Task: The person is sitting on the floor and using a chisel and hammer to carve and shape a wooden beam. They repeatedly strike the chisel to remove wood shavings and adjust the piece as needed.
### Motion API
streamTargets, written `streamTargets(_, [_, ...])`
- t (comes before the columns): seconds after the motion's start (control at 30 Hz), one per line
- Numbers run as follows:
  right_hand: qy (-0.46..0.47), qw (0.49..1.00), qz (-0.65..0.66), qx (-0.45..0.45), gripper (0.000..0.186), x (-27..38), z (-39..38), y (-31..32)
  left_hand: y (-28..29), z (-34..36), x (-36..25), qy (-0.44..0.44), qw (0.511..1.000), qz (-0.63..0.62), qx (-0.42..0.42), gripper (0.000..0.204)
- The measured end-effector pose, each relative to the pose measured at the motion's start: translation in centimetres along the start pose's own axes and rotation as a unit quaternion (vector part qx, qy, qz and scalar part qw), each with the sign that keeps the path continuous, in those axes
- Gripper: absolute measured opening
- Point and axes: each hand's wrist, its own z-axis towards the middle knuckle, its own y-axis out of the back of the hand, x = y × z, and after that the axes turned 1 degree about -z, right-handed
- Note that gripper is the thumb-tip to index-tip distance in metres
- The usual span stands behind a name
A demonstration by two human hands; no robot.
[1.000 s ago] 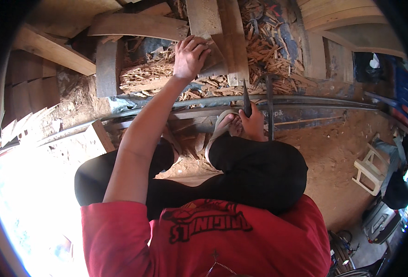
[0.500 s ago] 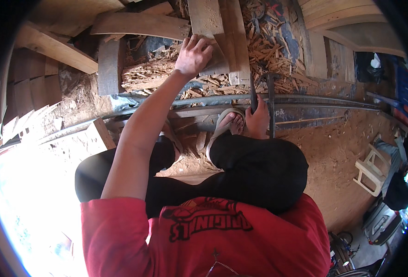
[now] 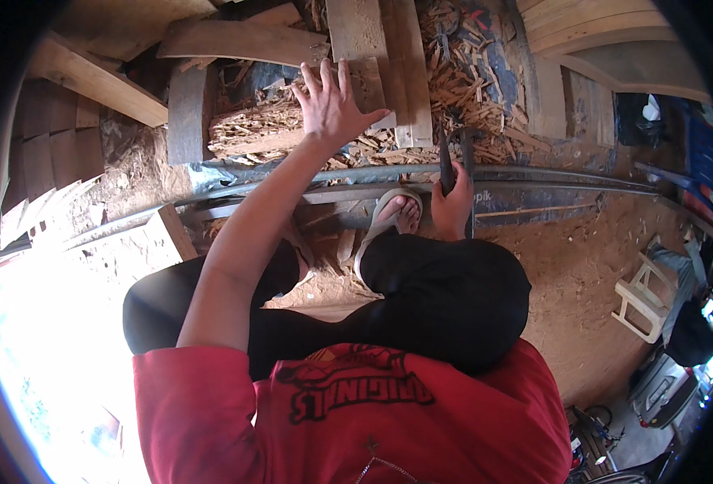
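Observation:
My left hand [image 3: 330, 113] lies with fingers spread over a short board [image 3: 364, 81], beside longer planks [image 3: 411, 97] at the upper middle. My right hand [image 3: 449, 202] grips a dark, pointed tool [image 3: 444, 149], held upright right of my sandaled foot [image 3: 397, 214]. A long, dark metal bar [image 3: 467, 145] stands right beside that tool, partly hidden by my hand; whether my fingers touch it I cannot tell. Broken wood chips [image 3: 485, 97] lie thick around the planks.
Metal rails [image 3: 558, 181] cross in front of my feet. Boards [image 3: 106, 81] lean and lie at upper left and more wooden pieces [image 3: 590, 24] at upper right. A pale plastic stool [image 3: 642, 302], blue plastic items [image 3: 695, 153] and assorted clutter sit at the right.
My left hand's fingers have gone from curled over the board to spread out. My right hand has moved slightly up and to the right with the pointed tool.

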Motion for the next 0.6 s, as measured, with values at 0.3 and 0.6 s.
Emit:
streamTargets(0.3, [-0.012, 0.999, 0.047, -0.005, 0.057, -0.8, -0.7, -1.0, 2.1, 2.8, 5.0, -0.197, 0.972, 0.028, 0.122, 0.138])
streamTargets(0.6, [0.009, 0.987, 0.158, -0.007, 0.047, 2.5, -1.9, 1.7, 2.8, 3.9, 5.3, -0.329, 0.926, 0.048, 0.181, 0.147])
